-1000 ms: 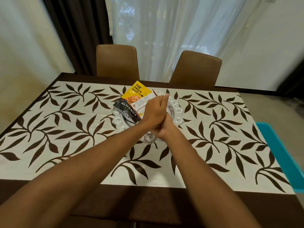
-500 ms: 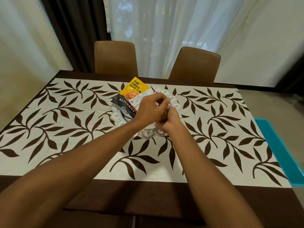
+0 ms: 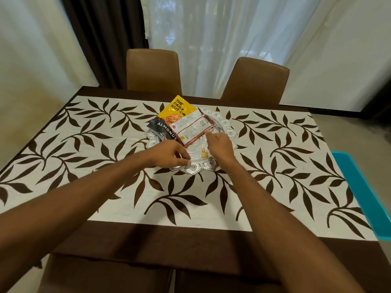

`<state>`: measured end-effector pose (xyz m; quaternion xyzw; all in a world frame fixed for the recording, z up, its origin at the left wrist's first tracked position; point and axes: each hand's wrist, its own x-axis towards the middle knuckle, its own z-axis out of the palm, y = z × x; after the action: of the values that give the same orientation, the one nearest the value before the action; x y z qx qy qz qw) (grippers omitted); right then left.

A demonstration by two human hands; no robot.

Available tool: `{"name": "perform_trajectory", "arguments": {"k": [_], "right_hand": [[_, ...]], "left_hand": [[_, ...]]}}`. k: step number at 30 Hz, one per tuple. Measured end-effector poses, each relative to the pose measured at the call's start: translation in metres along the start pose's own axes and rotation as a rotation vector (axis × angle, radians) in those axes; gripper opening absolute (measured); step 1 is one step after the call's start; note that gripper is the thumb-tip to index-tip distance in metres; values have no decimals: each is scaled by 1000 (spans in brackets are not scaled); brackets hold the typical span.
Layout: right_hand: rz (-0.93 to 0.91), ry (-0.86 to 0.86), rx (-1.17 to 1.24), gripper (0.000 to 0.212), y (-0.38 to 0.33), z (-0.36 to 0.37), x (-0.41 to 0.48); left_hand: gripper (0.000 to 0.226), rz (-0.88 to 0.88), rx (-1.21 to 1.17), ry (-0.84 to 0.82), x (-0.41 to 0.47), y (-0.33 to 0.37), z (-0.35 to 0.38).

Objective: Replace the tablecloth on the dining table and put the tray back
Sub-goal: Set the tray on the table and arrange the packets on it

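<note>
A white tablecloth (image 3: 275,187) with brown leaves covers the dark table. At its centre stands an ornate silver tray (image 3: 229,132). On the tray lie a yellow nut packet (image 3: 178,108), a black almonds packet (image 3: 164,129) and a pink-and-white packet (image 3: 190,127), plus small yellow pieces (image 3: 204,153). My left hand (image 3: 169,153) hovers over the tray's near left rim with loosely curled fingers and holds nothing. My right hand (image 3: 220,146) is over the tray's near right part, and its index finger reaches to the pink-and-white packet's edge.
Two brown chairs (image 3: 153,70) (image 3: 256,81) stand at the table's far side before curtains. A turquoise object (image 3: 364,193) sits at the right table edge. Two more chair seats (image 3: 105,275) are just below me at the near side.
My hands were clasped together over the tray; they have come apart, the left moving left and nearer, the right staying by the packet. The view has dipped slightly.
</note>
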<state>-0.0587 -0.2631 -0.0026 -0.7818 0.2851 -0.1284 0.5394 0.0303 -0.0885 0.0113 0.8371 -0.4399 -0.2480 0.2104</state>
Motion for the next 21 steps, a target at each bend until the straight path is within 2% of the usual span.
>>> {"name": "perform_trajectory", "arguments": {"k": [8,15,18,21], "right_hand": [[0,9,-30,53,4,-4,-2],[-4,14,-26,53,10,-7,-12],[20,17,26,50,8,-8,-16],[198,11,252,37,1,-10,-21]], "left_hand": [[8,-73,-180,10,10,1,1],[10,-50,-105,16,16,7,-1],[10,-21,-137,135,17,19,0],[16,46,-219,342,22,40,-1]]}}
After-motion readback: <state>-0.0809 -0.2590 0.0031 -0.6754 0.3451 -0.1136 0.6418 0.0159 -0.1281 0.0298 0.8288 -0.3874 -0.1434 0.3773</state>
